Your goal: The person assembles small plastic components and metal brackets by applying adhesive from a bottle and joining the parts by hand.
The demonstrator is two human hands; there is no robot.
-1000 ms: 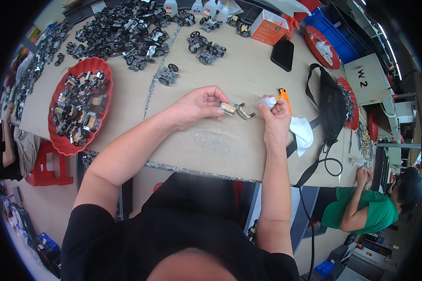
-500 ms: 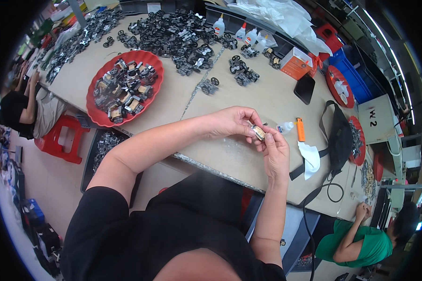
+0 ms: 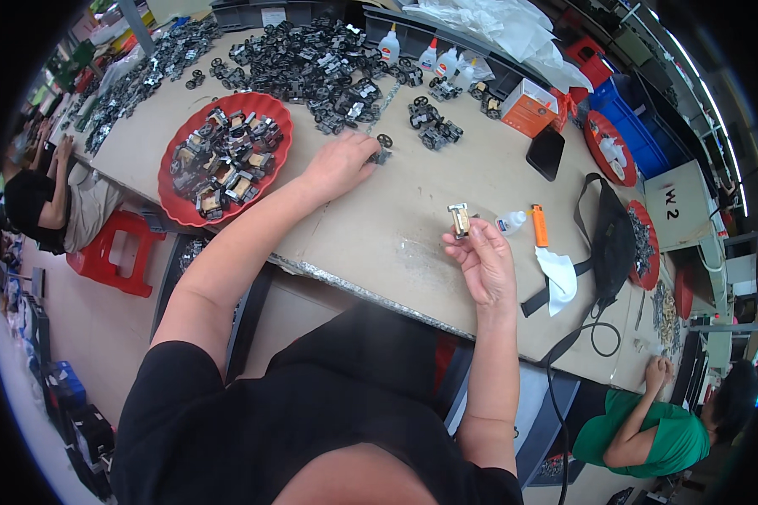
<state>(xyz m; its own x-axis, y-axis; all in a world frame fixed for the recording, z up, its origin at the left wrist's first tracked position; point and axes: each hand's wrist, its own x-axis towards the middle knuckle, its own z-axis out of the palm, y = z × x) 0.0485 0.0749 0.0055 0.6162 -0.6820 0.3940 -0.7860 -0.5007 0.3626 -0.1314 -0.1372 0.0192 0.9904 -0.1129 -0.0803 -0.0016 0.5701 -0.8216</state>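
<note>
My right hand [image 3: 487,257] pinches a small silver-and-tan toy vehicle part [image 3: 459,219] upright between thumb and fingers above the table. My left hand [image 3: 343,166] is stretched to the middle of the table, its fingertips closed at a small black wheeled chassis [image 3: 382,150]. Those fingers partly cover the chassis, which seems to be still on the tabletop. Left of that arm, a red scalloped tray [image 3: 167,189] holds several parts with tan pieces like the one in my right hand. A small glue bottle [image 3: 510,222] lies just right of my right hand.
A large pile of black wheeled chassis [image 3: 299,63] covers the far table, with glue bottles [image 3: 389,46] beside it. To the right are an orange box [image 3: 531,108], a phone [image 3: 546,154], an orange lighter [image 3: 538,225] and a black bag [image 3: 611,244]. A person in green [image 3: 640,429] works at right.
My left hand has let go of the small part and moved far left to the black chassis. My right hand keeps the part and now holds it upright.
</note>
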